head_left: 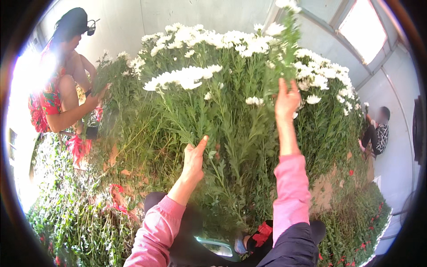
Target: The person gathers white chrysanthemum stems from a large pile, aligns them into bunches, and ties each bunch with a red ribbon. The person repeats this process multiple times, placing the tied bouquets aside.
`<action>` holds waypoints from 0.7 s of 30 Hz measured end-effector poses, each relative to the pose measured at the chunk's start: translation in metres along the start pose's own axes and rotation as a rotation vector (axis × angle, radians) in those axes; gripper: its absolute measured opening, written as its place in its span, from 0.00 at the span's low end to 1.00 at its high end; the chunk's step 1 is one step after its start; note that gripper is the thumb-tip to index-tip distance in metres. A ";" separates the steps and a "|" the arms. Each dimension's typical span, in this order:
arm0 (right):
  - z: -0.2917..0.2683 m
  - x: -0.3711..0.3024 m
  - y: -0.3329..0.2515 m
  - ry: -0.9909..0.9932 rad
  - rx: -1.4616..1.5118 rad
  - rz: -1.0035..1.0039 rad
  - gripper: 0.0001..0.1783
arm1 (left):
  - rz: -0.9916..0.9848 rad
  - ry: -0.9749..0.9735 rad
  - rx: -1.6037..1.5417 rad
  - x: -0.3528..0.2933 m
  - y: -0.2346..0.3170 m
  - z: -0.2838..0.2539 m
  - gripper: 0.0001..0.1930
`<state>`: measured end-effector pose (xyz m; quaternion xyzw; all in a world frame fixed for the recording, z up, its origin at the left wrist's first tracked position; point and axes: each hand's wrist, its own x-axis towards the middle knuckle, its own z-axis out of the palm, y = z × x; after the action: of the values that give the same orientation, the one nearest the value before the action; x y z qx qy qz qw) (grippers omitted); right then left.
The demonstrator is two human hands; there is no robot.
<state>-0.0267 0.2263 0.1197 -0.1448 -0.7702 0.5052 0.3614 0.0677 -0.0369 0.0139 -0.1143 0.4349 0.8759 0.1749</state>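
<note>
Left hand grips a bunch of white chrysanthemums; right hand, beside that bunch, pinches one stem, which may snap.

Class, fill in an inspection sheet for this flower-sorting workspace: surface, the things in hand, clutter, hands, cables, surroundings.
Surface: floor, mostly covered by green stems and leaves.
Things in hand: bunch of white flowers gripped at its stems; a single tall stem held up beside it.
Clutter: big heap of white flowers behind; red scraps among cut leaves at lower left.
Hands: left hand closed round the bunch's stems; right hand raised, holding the tall stem.
Cables: nothing seen.
Surroundings: a person in red at left handling stems; another person seated at far right; pale walls, skylight.
</note>
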 end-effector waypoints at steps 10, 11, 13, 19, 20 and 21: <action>-0.039 -0.180 -0.038 -0.660 0.136 0.280 0.17 | 0.035 0.047 0.033 0.017 -0.021 0.004 0.38; -0.033 -0.181 -0.024 -0.695 0.075 0.232 0.16 | -0.017 0.020 0.020 0.009 -0.015 0.008 0.51; -0.017 -0.181 0.007 -0.691 0.073 0.056 0.18 | 0.002 0.017 -0.007 -0.003 -0.012 0.012 0.49; -0.021 -0.207 0.001 -0.772 -0.012 0.073 0.16 | 0.135 -0.030 -0.001 -0.004 -0.010 0.011 0.29; -0.022 -0.211 0.001 -0.817 -0.019 0.145 0.17 | 0.140 -0.051 0.005 -0.004 -0.010 0.011 0.25; -0.023 -0.212 -0.001 -0.837 -0.055 0.093 0.18 | 0.145 -0.071 0.011 -0.005 -0.011 0.010 0.21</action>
<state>0.1376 0.1168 0.0386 0.0287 -0.8563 0.5155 -0.0098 0.0760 -0.0234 0.0139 -0.0502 0.4405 0.8873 0.1271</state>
